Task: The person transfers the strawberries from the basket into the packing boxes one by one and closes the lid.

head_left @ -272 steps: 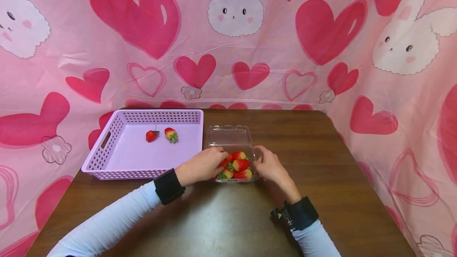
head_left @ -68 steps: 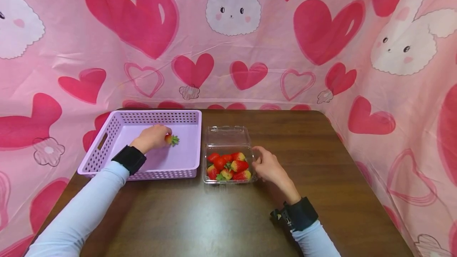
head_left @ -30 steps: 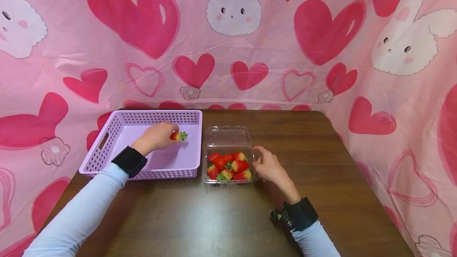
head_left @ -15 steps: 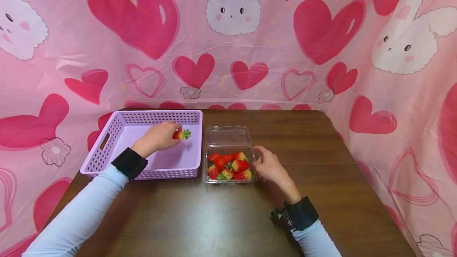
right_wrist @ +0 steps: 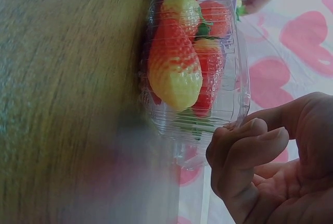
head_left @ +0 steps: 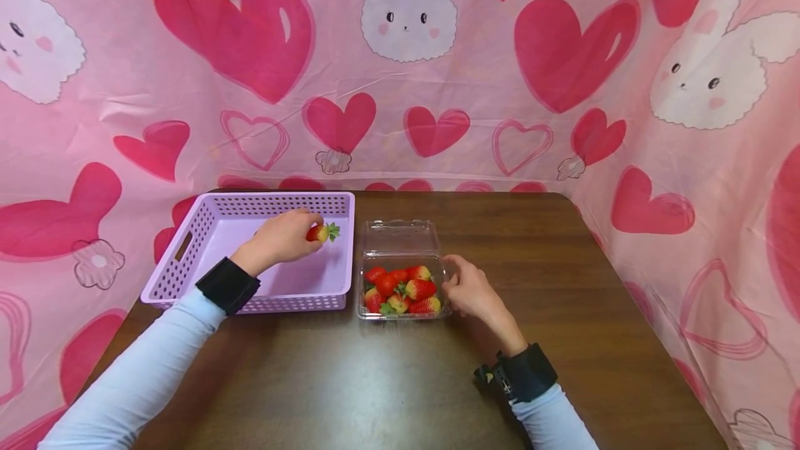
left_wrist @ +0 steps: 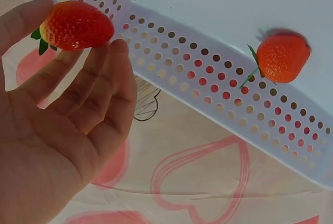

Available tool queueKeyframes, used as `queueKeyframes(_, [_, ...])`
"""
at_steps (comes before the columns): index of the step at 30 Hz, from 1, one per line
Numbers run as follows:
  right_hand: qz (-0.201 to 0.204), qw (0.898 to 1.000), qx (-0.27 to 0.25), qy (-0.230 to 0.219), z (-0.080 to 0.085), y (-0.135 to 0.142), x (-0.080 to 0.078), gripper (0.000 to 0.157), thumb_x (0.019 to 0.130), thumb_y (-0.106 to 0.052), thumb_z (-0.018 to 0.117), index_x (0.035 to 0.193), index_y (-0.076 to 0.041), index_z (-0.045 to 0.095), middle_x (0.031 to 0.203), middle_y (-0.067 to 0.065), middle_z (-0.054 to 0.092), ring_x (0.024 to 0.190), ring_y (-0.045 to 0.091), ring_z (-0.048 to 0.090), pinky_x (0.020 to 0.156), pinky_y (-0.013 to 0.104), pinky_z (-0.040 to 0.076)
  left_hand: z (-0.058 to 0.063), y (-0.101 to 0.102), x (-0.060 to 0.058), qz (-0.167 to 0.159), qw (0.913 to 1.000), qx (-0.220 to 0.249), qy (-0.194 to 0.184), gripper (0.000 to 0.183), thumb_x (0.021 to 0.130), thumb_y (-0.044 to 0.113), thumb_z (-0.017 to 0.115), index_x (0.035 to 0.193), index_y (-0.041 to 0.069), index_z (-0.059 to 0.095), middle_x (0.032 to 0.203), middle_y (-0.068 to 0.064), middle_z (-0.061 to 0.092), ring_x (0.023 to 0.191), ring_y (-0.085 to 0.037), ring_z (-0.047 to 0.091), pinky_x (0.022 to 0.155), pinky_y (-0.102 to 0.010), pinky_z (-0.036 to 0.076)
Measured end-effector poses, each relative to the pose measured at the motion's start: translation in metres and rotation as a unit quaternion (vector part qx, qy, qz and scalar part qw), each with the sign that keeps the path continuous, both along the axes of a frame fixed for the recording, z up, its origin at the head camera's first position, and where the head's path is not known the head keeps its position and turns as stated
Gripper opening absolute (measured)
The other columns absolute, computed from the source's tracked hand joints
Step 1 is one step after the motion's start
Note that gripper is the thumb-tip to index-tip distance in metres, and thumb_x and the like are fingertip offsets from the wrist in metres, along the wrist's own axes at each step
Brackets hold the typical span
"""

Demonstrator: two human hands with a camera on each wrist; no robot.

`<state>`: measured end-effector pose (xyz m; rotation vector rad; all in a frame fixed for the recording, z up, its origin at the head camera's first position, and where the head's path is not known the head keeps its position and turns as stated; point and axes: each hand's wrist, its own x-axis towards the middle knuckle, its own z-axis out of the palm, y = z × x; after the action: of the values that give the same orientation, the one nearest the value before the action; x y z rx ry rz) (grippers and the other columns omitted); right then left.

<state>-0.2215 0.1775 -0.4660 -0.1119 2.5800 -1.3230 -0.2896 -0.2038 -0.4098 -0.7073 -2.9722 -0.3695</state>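
My left hand [head_left: 286, 236] pinches a strawberry [head_left: 317, 232] between thumb and fingers, above the floor of the purple basket [head_left: 209, 276]. Its green leaves point to the right; in the left wrist view the strawberry [left_wrist: 78, 25] is red with a paler leafy end. A second strawberry [left_wrist: 283, 58] lies in the basket, hidden behind the hand in the head view. My right hand [head_left: 470, 288] holds the right rim of the clear plastic clamshell [head_left: 403, 318], thumb and curled fingers at its edge in the right wrist view. Several strawberries [head_left: 420, 289] fill the clamshell.
The clamshell's lid [head_left: 401, 237] stands open toward the back. The basket stands just left of the clamshell on the brown wooden table [head_left: 519, 228]. A pink curtain [head_left: 487, 75] with hearts and rabbits hangs behind and beside the table.
Over nine seconds, my left hand has gone from the clamshell to the basket. It has since lifted a strawberry off the basket floor and moved slightly right. My right hand has stayed put.
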Motion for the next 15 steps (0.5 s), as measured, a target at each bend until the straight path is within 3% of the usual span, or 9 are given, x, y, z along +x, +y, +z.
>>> queueKeyframes(8, [-0.001,1.000,0.004,0.000,0.000,0.000,0.000,0.053,0.098,-0.003,0.067,0.148,-0.007,0.049,0.073,0.011,0.062,0.052,0.027,0.057,0.051,0.033,0.052,0.002,0.003,0.001,-0.003,0.9998,0.019,0.009,0.030,0.088,0.021,0.076,0.113,0.005,0.071,0.095,-0.010,0.064,0.087,-0.028,0.059,0.074,-0.046,0.050])
queueKeyframes(15, [0.000,1.000,0.002,0.001,0.000,-0.001,-0.002,0.053,0.098,-0.001,0.065,0.148,-0.005,0.049,0.071,0.011,0.061,0.051,0.026,0.056,0.051,0.035,0.052,0.006,0.011,0.004,-0.007,0.9998,0.019,0.007,0.034,0.088,0.023,0.078,0.117,0.007,0.072,0.098,-0.010,0.067,0.088,-0.030,0.062,0.073,-0.049,0.055])
